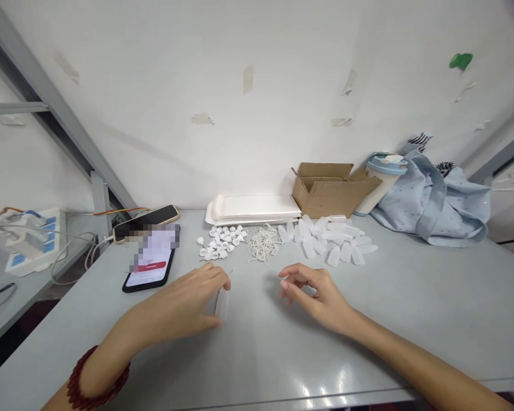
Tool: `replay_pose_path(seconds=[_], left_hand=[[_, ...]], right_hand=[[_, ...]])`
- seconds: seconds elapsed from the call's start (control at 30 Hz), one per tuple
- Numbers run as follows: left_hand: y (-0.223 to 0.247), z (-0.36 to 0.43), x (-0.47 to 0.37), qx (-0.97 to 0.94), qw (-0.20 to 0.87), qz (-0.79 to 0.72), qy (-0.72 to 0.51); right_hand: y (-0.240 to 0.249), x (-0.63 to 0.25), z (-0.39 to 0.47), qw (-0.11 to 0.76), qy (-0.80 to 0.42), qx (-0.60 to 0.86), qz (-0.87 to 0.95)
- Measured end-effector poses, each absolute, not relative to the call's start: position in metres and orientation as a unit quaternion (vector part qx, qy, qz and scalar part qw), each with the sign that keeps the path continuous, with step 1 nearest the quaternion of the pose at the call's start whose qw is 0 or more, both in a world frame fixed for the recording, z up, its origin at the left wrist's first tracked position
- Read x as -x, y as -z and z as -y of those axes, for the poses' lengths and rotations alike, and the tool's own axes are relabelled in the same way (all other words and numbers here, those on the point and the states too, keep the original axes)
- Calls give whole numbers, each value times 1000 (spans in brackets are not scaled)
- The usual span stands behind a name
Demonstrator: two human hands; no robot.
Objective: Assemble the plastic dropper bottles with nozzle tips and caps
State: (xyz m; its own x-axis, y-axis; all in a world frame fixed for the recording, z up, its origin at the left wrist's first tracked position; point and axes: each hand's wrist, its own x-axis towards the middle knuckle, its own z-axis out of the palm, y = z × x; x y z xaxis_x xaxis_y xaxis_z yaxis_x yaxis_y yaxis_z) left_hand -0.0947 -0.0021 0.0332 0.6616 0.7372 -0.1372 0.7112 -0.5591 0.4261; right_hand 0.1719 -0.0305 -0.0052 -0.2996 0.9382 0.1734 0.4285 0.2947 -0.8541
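Observation:
My left hand (192, 299) rests low over the grey table, its fingers and thumb around a small clear plastic piece (223, 305), which has a thin tip sticking out beyond the fingertips. To its right, my right hand (312, 291) hovers with curled, parted fingers and nothing visible between them. Beyond my hands lie a pile of small white caps (223, 241), a tangle of pale thin loops (263, 242) and a heap of translucent plastic pieces (334, 237).
Behind the piles are stacked white flat boxes (255, 208) and an open cardboard box (329, 197). A cup (379, 180) and blue bag (437, 200) stand right. Two phones, one lit (154, 260), one dark (145, 224), and a power strip (38, 242) lie left.

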Motion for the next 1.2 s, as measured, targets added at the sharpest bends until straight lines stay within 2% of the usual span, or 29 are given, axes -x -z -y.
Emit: replay_pose_path(seconds=[0.73, 1.2], left_hand=[[-29, -3, 110, -876, 191, -442, -19], [-36, -1, 107, -860, 207, -464, 57]], right_hand=[[13, -172, 28, 338, -332, 466, 747], [18, -174, 28, 329, -343, 460, 750]])
